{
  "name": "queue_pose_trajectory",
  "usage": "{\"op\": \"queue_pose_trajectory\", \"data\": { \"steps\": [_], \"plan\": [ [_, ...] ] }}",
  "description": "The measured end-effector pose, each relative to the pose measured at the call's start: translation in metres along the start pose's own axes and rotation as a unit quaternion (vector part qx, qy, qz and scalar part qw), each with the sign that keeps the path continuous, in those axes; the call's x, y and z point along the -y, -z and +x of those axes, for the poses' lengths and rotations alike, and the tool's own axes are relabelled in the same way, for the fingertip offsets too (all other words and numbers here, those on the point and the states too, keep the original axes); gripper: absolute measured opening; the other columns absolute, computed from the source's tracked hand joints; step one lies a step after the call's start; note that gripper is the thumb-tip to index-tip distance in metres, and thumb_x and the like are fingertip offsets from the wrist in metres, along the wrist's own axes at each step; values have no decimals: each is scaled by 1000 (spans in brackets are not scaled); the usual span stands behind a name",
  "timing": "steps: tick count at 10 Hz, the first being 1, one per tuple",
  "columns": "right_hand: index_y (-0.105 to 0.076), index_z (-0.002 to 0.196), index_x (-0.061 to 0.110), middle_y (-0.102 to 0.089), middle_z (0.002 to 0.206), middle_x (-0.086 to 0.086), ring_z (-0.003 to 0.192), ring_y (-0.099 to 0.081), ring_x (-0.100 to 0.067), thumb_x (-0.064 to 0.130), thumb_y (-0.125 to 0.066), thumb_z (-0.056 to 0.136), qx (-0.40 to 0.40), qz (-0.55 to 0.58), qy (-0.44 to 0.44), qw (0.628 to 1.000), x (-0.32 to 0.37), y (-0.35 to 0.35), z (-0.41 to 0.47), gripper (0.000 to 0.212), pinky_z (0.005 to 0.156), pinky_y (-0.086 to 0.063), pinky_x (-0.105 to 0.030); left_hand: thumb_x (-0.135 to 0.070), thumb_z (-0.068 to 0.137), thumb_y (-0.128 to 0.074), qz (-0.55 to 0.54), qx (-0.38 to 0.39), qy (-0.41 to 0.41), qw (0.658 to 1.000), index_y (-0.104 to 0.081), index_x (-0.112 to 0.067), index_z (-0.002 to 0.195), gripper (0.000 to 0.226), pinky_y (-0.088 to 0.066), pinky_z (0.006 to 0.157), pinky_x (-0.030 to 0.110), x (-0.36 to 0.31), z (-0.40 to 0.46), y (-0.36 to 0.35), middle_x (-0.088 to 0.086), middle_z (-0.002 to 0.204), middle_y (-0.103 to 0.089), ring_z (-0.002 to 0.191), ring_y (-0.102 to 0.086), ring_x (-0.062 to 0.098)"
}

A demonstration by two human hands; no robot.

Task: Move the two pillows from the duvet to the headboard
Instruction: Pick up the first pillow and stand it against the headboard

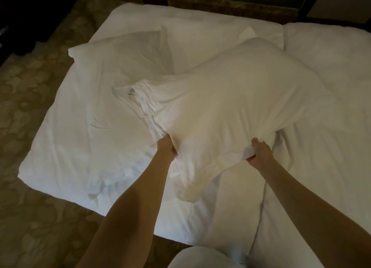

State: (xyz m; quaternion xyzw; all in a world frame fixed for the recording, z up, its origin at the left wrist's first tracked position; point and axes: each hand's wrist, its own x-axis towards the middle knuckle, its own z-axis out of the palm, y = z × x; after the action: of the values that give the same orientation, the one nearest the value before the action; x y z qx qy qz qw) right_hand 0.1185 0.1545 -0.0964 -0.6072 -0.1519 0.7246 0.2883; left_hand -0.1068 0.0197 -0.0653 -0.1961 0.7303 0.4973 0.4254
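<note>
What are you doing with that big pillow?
A person is picking up a pillow off the white duvet. Both hands grip its near edge: the left hand bunches the cloth at one corner and the right hand pinches the other. The pillow is partly lifted, its far end pointing away. A second pillow lies on the duvet further back on the left, not touched yet. No headboard shows in this view.
</note>
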Motion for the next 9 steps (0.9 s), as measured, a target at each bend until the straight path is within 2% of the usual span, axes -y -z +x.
{"op": "queue_pose_trajectory", "data": {
  "steps": [1, 2, 3, 4, 5, 6, 7, 8, 9],
  "plan": [
    [-48, 112, 15, -54, 93, -6, 77, -56, -20, 10, -41, 101, -2, -28, -5, 1000, 1, -1, 0, 14, 71, -53, -41, -18, 98, -39, 54, -46, -69, 995, -46, 7, 131, 42, -46, 96, 53, 2, -2, 2, 30, 106, -54, 93, -55, 44],
    [-45, 130, 18, -55, 91, -4, 77, -56, -20, 12, -44, 100, -23, -51, -8, 998, 1, 0, 2, 31, 73, -51, -43, -21, 99, -39, 23, -98, -126, 987, -54, 3, 118, 34, -46, 86, 43, 8, 0, 10, 17, 97, -56, 100, -57, 39],
    [-42, 138, 15, -56, 89, -3, 77, -56, -20, 14, -45, 100, -21, -57, -9, 998, 1, -1, -3, 38, 82, -49, -47, -21, 96, -44, -8, -85, -178, 980, -49, -9, 90, 14, -42, 69, 28, 13, -1, 10, -1, 76, -49, 75, -48, 19],
    [-40, 139, 15, -55, 90, -2, 78, -56, -20, 15, -46, 100, -28, -66, -4, 997, 0, 2, -1, 40, 85, -47, -46, -15, 93, -52, 26, 13, -209, 978, -42, -22, 104, 16, -45, 67, 21, 16, -3, 7, -1, 87, -57, 79, -55, 15],
    [-40, 139, 15, -55, 93, -3, 79, -56, -21, 15, -48, 99, -31, -72, -7, 997, 3, 4, -1, 41, 82, -47, -46, -31, 94, -52, 22, 80, -189, 979, -49, -25, 110, 17, -47, 81, 24, 3, -2, 5, 1, 104, -60, 98, -57, 18],
    [-41, 139, 14, -54, 91, -3, 79, -55, -21, 14, -47, 99, -29, -76, -8, 997, 3, 5, -3, 40, 67, -49, -43, -48, 93, -48, 8, 114, -115, 987, -48, -13, 134, 54, -35, 108, 34, -16, 3, 2, 3, 136, -51, 127, -46, 21],
    [-40, 139, 13, -54, 91, -4, 79, -55, -20, 12, -46, 99, -17, -77, -7, 997, 3, 4, -5, 40, 62, -48, -39, -30, 95, -55, -63, 148, -78, 984, -48, -10, 138, 48, -40, 110, 34, -28, 4, 2, 8, 137, -57, 128, -53, 21],
    [-41, 139, 15, -56, 92, -3, 78, -55, -21, 12, -48, 98, -17, -75, -10, 997, 7, 3, -5, 42, 63, -48, -40, -22, 97, -51, -157, 187, -86, 966, -61, -10, 116, 25, -53, 84, 25, -34, -2, 9, 0, 90, -76, 84, -72, 14],
    [-41, 139, 15, -56, 111, -8, 79, -55, -22, 13, -49, 97, -24, -86, -15, 996, 8, 3, -2, 42, 72, -49, -42, -29, 97, -49, -180, 160, -65, 968, -55, -16, 114, 22, -50, 83, 34, -31, -6, 12, 2, 94, -64, 87, -62, 19]
  ]
}}
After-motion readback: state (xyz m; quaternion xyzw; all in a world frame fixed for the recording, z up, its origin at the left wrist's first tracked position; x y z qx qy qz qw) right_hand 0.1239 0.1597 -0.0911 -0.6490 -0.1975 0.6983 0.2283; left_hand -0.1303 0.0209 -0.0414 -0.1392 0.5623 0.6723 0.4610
